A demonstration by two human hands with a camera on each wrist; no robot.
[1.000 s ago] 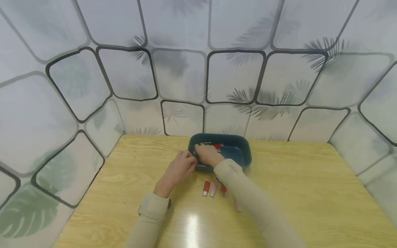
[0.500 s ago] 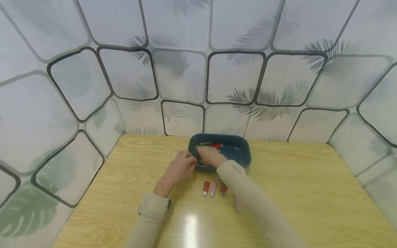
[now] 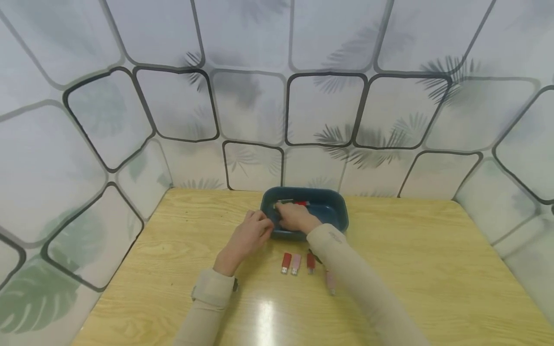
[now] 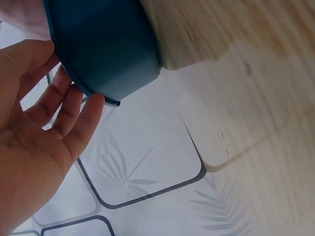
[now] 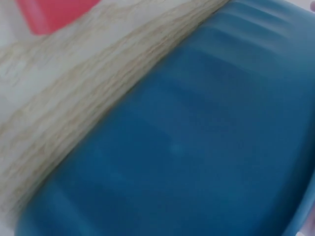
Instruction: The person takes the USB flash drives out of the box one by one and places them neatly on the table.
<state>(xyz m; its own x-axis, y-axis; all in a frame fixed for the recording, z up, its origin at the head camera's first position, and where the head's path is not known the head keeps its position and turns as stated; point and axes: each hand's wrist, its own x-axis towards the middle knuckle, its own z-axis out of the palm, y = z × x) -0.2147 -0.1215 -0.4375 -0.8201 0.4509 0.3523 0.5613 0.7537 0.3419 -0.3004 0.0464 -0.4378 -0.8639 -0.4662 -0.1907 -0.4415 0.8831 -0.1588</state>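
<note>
In the head view a dark blue plastic tub (image 3: 341,211) stands near the back edge of the table. My left hand (image 3: 251,234) holds its left front corner. The left wrist view has the fingers (image 4: 88,115) of that hand bent at the rim of the tub (image 4: 110,49). My right hand (image 3: 296,217) reaches down inside, toward the left end. A small yellow-green bit shows by its fingertips, whose grip is hidden. Beyond it lie a red USB stick (image 3: 302,203) and a slim dark-and-silver one (image 3: 284,200). The right wrist view shows mostly the tub's outer wall (image 5: 172,137).
In front of the tub, several USB sticks lie on the wooden table (image 3: 415,269): a red one (image 3: 286,262), a pink one (image 3: 296,263), another red one (image 3: 310,262), and a pink one (image 3: 331,282) beside the right sleeve. Patterned curtain (image 3: 251,105) encloses the table's back and sides.
My right hand has shifted slightly to the right within the tub, and a yellow-green bit now shows by its fingertips. The left hand stays at the corner.
</note>
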